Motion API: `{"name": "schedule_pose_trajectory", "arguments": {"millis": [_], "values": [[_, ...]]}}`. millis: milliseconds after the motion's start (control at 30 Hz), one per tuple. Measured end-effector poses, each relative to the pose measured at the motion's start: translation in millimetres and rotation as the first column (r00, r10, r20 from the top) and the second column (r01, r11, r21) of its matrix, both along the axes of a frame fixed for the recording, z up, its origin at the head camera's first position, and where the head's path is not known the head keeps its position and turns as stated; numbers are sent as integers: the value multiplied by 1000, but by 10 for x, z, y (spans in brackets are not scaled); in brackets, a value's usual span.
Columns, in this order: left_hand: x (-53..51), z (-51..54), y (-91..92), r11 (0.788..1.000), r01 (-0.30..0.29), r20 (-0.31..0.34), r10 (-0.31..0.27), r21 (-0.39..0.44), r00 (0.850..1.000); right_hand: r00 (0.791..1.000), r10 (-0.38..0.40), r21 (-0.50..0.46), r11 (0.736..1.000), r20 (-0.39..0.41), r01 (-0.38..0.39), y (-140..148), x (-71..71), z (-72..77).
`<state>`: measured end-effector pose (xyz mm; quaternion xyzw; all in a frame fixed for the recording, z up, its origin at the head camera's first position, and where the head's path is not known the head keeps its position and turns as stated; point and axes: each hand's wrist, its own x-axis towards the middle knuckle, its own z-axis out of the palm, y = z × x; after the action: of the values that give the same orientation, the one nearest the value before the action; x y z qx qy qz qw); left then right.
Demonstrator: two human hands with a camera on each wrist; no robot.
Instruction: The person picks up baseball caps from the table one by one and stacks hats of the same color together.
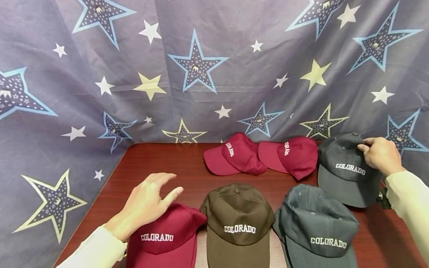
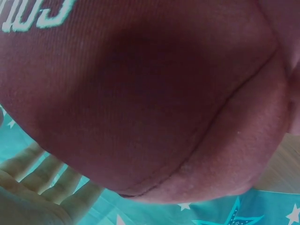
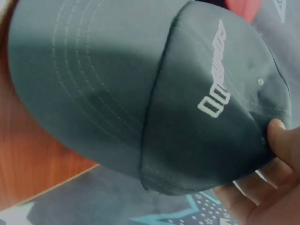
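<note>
At the back right, my right hand (image 1: pixel 382 155) pinches the crown of a dark grey cap (image 1: pixel 345 158); in the right wrist view the thumb lies on the grey cap (image 3: pixel 187 93) and the fingers (image 3: pixel 255 194) are behind it. My left hand (image 1: pixel 146 201) hovers with relaxed fingers over the front-left maroon cap (image 1: pixel 165 233), holding nothing; the left wrist view shows that maroon cap (image 2: pixel 150 103) close up, with the left hand (image 2: pixel 47 192) beyond its edge. A brown cap (image 1: pixel 239 219) and another dark grey cap (image 1: pixel 314 226) lie to the right of the maroon one.
Two maroon caps, one (image 1: pixel 238 155) left of the other (image 1: pixel 294 155), lie along the back of the reddish-brown table (image 1: pixel 127 173). A curtain (image 1: pixel 231 103) printed with stars hangs behind the table and down its left side.
</note>
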<state>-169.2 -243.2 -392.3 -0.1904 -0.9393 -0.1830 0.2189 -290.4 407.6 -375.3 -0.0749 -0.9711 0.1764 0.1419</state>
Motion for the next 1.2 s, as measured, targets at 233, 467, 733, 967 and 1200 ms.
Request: {"name": "schedule_pose_trajectory", "arguments": {"millis": [233, 467, 733, 967, 1200], "values": [[-20, -9, 26, 1000, 4, 9, -4, 1, 1000, 996, -16, -13, 1000, -82, 15, 3, 137, 161], [-37, -15, 44, 1000, 8, 9, -8, 3, 1000, 989, 4, 3, 1000, -149, -3, -51, 276, 360], [-46, -12, 76, 1000, 15, 12, -15, 5, 1000, 983, 22, -17, 1000, -184, -26, -150, 405, 503], [-40, -7, 82, 1000, 17, 14, -17, 5, 1000, 983, 100, -23, 994, -153, -105, -288, 551, 568], [-42, -19, 90, 1000, 17, 20, -18, 3, 1000, 970, 208, -36, 976, -129, -214, -478, 654, 605]]}}
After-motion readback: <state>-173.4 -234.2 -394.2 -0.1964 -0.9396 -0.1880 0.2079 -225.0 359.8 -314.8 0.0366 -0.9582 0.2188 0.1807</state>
